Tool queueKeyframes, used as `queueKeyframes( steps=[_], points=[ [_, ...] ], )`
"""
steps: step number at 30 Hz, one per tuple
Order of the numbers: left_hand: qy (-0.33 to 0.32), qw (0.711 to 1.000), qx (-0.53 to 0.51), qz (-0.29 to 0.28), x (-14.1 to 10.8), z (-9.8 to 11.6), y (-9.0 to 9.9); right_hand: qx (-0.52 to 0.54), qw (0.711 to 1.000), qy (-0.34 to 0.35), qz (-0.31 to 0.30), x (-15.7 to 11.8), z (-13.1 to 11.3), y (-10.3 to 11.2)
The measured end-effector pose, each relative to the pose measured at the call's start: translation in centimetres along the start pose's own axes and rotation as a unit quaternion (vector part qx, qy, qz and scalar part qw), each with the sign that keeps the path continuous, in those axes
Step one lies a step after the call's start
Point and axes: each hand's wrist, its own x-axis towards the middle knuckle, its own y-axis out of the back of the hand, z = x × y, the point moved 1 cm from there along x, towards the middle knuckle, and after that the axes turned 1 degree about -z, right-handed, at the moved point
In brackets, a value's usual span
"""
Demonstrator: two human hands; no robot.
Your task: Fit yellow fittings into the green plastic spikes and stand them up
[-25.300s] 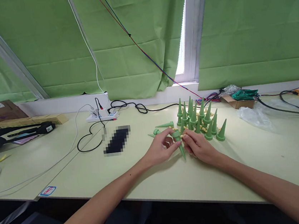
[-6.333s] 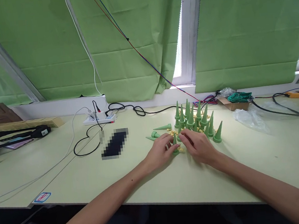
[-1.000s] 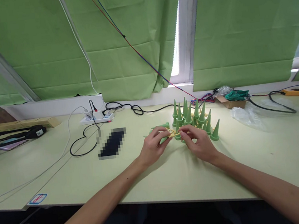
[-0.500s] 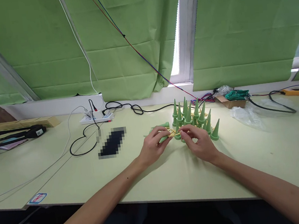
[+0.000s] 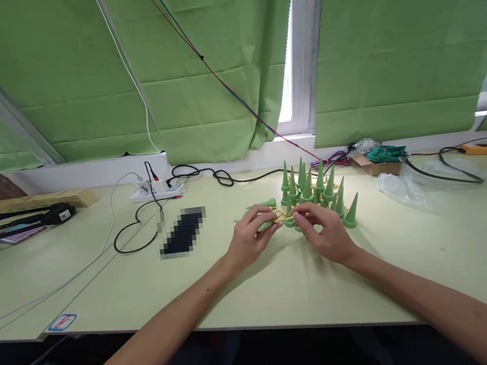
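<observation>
My left hand (image 5: 248, 238) is closed, thumb and fingers pinching a small yellow piece (image 5: 281, 216) whose exact shape is too small to make out. A green cone (image 5: 266, 225) shows between its fingers; whether it is gripped or lies behind them I cannot tell. Close by on the right, my right hand (image 5: 326, 233) pinches a thin yellow strip that meets the piece in the left hand. Several green cones (image 5: 351, 212) stand point up just behind the right hand, with yellow bits among them. Another green cone (image 5: 267, 203) lies on its side beyond the left hand.
On the table (image 5: 151, 298), a pixelated dark object (image 5: 183, 231) lies left of my hands. Behind it are a white power strip (image 5: 157, 192) and black cables. A cardboard box (image 5: 376, 166) with green plastic and a clear plastic bag (image 5: 403, 190) sit at the right.
Almost nothing differs. Both hands stay in the same place with the yellow pieces between them, and the fingers shift only very slightly.
</observation>
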Motion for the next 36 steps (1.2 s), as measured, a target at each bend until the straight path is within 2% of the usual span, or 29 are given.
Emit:
queueKeyframes(
  steps=[12,36],
  points=[
    [-0.042,0.999,-0.01,0.006,0.36,0.56,0.27,0.009,1.0,0.013,0.001,-0.13,-0.04,0.05],
    [-0.04,0.999,-0.029,0.009,0.25,0.49,0.2,0.017,0.999,0.028,0.003,-0.15,-0.02,0.03]
  ],
)
